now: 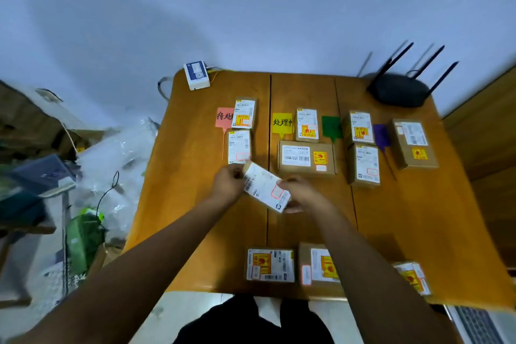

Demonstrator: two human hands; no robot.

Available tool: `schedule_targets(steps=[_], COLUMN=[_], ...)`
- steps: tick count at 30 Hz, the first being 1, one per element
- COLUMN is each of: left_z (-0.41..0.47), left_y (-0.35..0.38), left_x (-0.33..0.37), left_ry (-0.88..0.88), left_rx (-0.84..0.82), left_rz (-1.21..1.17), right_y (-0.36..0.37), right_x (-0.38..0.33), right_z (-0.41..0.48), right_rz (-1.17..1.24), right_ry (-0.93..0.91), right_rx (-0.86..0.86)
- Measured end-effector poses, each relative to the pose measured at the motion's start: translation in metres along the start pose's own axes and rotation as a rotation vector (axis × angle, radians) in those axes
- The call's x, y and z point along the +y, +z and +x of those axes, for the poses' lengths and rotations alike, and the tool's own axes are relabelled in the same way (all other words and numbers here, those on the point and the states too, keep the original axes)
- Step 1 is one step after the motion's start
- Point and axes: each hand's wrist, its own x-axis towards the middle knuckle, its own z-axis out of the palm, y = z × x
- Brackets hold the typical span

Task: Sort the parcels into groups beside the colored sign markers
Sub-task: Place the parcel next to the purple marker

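Both hands hold one small labelled parcel (pixel 265 188) tilted above the middle of the wooden table (pixel 195 204). My left hand (pixel 227 184) grips its far left end, my right hand (pixel 300 194) its near right end. Four coloured sign markers stand in a row: pink (pixel 224 117), yellow (pixel 282 123), green (pixel 331 126) and purple (pixel 381 134). Two parcels (pixel 242 131) lie beside the pink marker, two (pixel 307 145) by the yellow, two (pixel 363 148) by the green, and one brown box (pixel 413 144) by the purple. Three parcels (pixel 307 265) lie along the near edge.
A black router with antennas (pixel 399 91) sits at the far right corner and a white box (pixel 196 75) at the far left corner. Plastic bags and clutter (pixel 111 165) fill the floor to the left. A laptop corner (pixel 480 324) shows at bottom right.
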Motion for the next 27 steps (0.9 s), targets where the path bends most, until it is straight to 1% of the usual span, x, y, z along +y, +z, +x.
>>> schedule_targets(steps=[3, 5, 7, 9, 12, 15, 17, 20, 23, 27], left_z=[0.000, -0.004, -0.014, -0.024, -0.038, -0.048, -0.054, -0.064, -0.065, -0.061], left_y=[-0.011, -0.018, -0.022, -0.024, -0.026, -0.037, -0.044, -0.049, -0.050, -0.051], left_x=[0.069, 0.116, 0.157, 0.194, 0.235, 0.266, 0.283, 0.302, 0.311, 0.314], left_ry=[0.176, 0.289, 0.371, 0.401, 0.443, 0.552, 0.631, 0.719, 0.773, 0.785], left_rx=[0.055, 0.119, 0.168, 0.121, 0.005, -0.060, -0.085, -0.106, -0.126, -0.201], left_rz=[-0.065, -0.102, -0.199, -0.315, -0.458, -0.503, -0.462, -0.418, -0.399, -0.406], right_y=[-0.027, -0.045, -0.059, -0.070, -0.085, -0.107, -0.127, -0.149, -0.158, -0.163], right_x=[-0.042, -0.071, -0.099, -0.128, -0.164, -0.185, -0.195, -0.206, -0.211, -0.215], right_z=[-0.028, -0.043, -0.063, -0.083, -0.115, -0.143, -0.157, -0.174, -0.187, -0.194], right_rz=[0.096, 0.226, 0.372, 0.424, 0.445, 0.345, 0.271, 0.218, 0.098, 0.040], right_ry=[-0.146, -0.264, -0.400, -0.528, -0.675, -0.787, -0.858, -0.944, -1.008, -1.066], right_rx=[0.006, -0.020, -0.061, -0.096, -0.119, -0.092, -0.067, -0.096, -0.099, -0.043])
